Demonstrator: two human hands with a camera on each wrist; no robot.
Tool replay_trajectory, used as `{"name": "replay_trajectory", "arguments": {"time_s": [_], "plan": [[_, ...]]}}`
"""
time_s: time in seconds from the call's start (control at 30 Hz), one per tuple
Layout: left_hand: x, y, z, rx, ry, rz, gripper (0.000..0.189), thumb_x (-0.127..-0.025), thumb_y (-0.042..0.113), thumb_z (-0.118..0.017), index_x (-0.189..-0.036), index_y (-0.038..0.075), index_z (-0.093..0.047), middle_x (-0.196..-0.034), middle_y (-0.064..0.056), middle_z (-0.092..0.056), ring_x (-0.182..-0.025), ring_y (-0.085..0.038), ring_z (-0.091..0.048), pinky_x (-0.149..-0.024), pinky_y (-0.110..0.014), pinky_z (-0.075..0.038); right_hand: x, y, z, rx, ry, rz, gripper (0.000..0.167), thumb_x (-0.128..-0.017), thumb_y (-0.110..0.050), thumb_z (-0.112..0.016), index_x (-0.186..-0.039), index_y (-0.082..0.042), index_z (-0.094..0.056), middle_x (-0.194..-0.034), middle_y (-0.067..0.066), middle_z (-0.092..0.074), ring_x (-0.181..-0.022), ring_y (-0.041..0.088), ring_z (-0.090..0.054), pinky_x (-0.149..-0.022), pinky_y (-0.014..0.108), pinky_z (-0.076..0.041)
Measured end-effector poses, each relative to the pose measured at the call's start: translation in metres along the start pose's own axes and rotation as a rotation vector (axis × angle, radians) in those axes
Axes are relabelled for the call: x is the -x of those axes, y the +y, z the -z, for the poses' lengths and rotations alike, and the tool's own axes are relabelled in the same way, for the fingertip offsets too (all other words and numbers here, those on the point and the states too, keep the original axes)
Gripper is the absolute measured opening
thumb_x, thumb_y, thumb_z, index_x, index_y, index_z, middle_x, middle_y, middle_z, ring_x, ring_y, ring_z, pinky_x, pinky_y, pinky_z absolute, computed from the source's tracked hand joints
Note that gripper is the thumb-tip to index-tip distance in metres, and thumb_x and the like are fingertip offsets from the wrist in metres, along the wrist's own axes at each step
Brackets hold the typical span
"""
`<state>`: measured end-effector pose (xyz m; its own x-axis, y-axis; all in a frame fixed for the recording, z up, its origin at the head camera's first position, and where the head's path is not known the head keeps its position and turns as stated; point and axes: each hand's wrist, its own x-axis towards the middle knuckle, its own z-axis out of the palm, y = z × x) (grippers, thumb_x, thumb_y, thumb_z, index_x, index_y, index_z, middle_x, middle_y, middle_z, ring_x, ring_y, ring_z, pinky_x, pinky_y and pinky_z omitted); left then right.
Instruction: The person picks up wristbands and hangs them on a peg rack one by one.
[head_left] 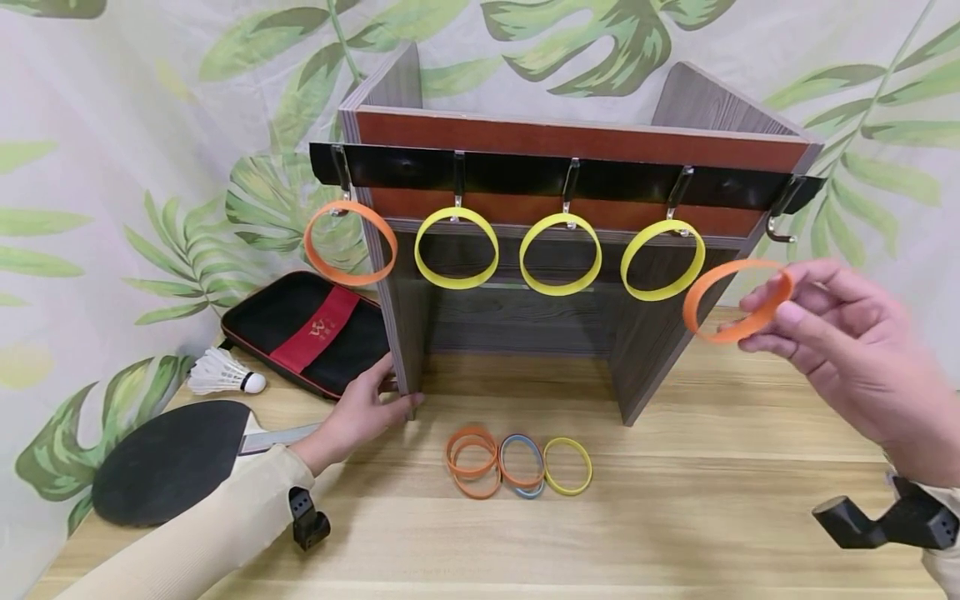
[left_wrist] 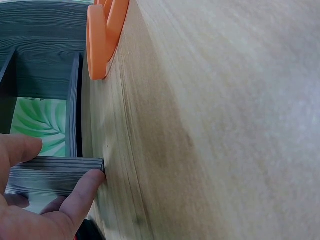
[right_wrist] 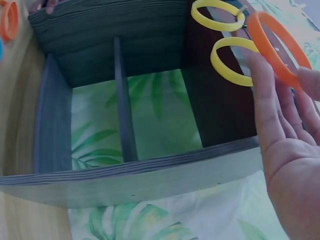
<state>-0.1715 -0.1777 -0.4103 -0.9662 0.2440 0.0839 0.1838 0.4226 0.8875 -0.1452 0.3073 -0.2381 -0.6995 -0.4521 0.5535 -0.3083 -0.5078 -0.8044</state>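
Note:
My right hand (head_left: 862, 350) pinches an orange wristband (head_left: 693, 308) between thumb and fingers, just below the bare rightmost hook (head_left: 780, 232) on a black rail (head_left: 517, 175). From the leftmost hook hangs another orange wristband (head_left: 352, 279). Yellow wristbands (head_left: 561, 290) dangle from the three middle hooks. Low on the left, my left hand (head_left: 363, 421) grips the front edge of the grey wooden stand's side panel (head_left: 397, 325); the left wrist view shows the thumb and fingers on either side of this panel (left_wrist: 55, 175).
Several loose orange, blue and yellow wristbands (head_left: 589, 471) lie on the wooden table (head_left: 675, 517) before the stand. At left are a black case with a red band (head_left: 255, 321), a shuttlecock (head_left: 217, 372) and a black paddle (head_left: 168, 462). A leaf-print cloth (head_left: 150, 100) hangs behind.

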Motion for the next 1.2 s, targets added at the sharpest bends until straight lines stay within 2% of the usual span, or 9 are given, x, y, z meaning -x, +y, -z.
{"name": "replay_trajectory", "arguments": {"time_s": [0.13, 0.2, 0.27, 0.3, 0.37, 0.73, 1.0, 1.07, 1.2], "plan": [[0.0, -0.001, 0.0, -0.003, 0.003, -0.005, 0.072, -0.098, 0.009, -0.071, -0.161, 0.009, -0.036, -0.157, -0.027, -0.05, -0.134, -0.047, -0.059, -0.082, -0.03, -0.06, -0.002, -0.006, 0.0, 0.086, 0.166, 0.043, 0.035, -0.104, 0.021, -0.029, -0.126, 0.012, -0.055, -0.117, 0.026, -0.072, -0.102, 0.036, -0.077, -0.088, 0.038, -0.064], [0.0, -0.002, 0.0, -0.007, 0.003, -0.008, 0.072, -0.098, 0.009, -0.071, -0.161, 0.009, -0.036, -0.157, -0.027, -0.05, -0.134, -0.047, -0.059, -0.083, -0.031, -0.06, -0.002, -0.008, 0.001, 0.086, 0.232, 0.049, 0.033, -0.104, 0.02, -0.031, -0.125, 0.012, -0.056, -0.114, 0.025, -0.073, -0.098, 0.036, -0.078, -0.086, 0.038, -0.064], [0.0, -0.002, 0.0, -0.011, 0.004, -0.009, 0.072, -0.098, 0.009, -0.071, -0.162, 0.009, -0.036, -0.158, -0.026, -0.049, -0.134, -0.047, -0.059, -0.084, -0.032, -0.06, -0.003, -0.008, 0.003, 0.034, 0.258, 0.055, 0.032, -0.104, 0.02, -0.031, -0.124, 0.013, -0.055, -0.114, 0.028, -0.073, -0.098, 0.039, -0.077, -0.087, 0.04, -0.064], [0.0, -0.002, 0.0, -0.01, 0.004, -0.008, 0.072, -0.098, 0.009, -0.071, -0.162, 0.009, -0.036, -0.158, -0.026, -0.049, -0.134, -0.047, -0.059, -0.085, -0.032, -0.06, -0.003, -0.009, 0.004, 0.047, 0.272, 0.053, 0.032, -0.104, 0.02, -0.031, -0.123, 0.012, -0.056, -0.113, 0.027, -0.073, -0.098, 0.039, -0.078, -0.088, 0.04, -0.064], [0.0, -0.002, 0.0, -0.013, 0.006, -0.01, 0.072, -0.098, 0.009, -0.071, -0.161, 0.009, -0.036, -0.158, -0.026, -0.049, -0.134, -0.047, -0.06, -0.085, -0.032, -0.06, -0.003, -0.008, 0.006, -0.022, 0.266, 0.045, 0.031, -0.103, 0.021, -0.031, -0.123, 0.015, -0.055, -0.114, 0.03, -0.072, -0.1, 0.042, -0.077, -0.089, 0.042, -0.064], [0.001, 0.001, -0.001, -0.015, 0.014, -0.012, 0.069, -0.098, 0.009, -0.071, -0.159, 0.008, -0.039, -0.154, -0.027, -0.054, -0.134, -0.047, -0.059, -0.091, -0.042, -0.061, -0.001, 0.001, 0.012, 0.008, 0.224, -0.017, 0.035, -0.103, 0.022, -0.03, -0.123, 0.012, -0.056, -0.117, 0.027, -0.073, -0.1, 0.038, -0.078, -0.091, 0.04, -0.063], [0.001, 0.0, -0.001, -0.013, 0.016, -0.015, 0.067, -0.098, 0.009, -0.071, -0.158, 0.007, -0.041, -0.152, -0.027, -0.056, -0.132, -0.046, -0.061, -0.088, -0.039, -0.061, 0.001, 0.002, 0.012, 0.016, 0.201, -0.041, 0.035, -0.104, 0.021, -0.029, -0.124, 0.012, -0.056, -0.118, 0.026, -0.074, -0.102, 0.037, -0.078, -0.093, 0.039, -0.063], [0.001, 0.0, 0.0, -0.016, 0.018, -0.021, 0.067, -0.098, 0.009, -0.071, -0.158, 0.007, -0.042, -0.152, -0.027, -0.056, -0.132, -0.046, -0.061, -0.09, -0.041, -0.06, 0.003, 0.003, 0.012, 0.018, 0.2, -0.066, 0.036, -0.105, 0.02, -0.028, -0.125, 0.012, -0.056, -0.119, 0.026, -0.075, -0.105, 0.038, -0.078, -0.094, 0.038, -0.062], [0.0, -0.001, 0.0, -0.011, 0.015, -0.018, 0.068, -0.098, 0.01, -0.071, -0.159, 0.008, -0.041, -0.152, -0.026, -0.056, -0.132, -0.045, -0.061, -0.087, -0.036, -0.06, 0.008, 0.006, 0.014, 0.059, 0.199, -0.135, 0.038, -0.106, 0.018, -0.028, -0.131, 0.01, -0.055, -0.121, 0.023, -0.076, -0.109, 0.035, -0.077, -0.095, 0.036, -0.061]]}}
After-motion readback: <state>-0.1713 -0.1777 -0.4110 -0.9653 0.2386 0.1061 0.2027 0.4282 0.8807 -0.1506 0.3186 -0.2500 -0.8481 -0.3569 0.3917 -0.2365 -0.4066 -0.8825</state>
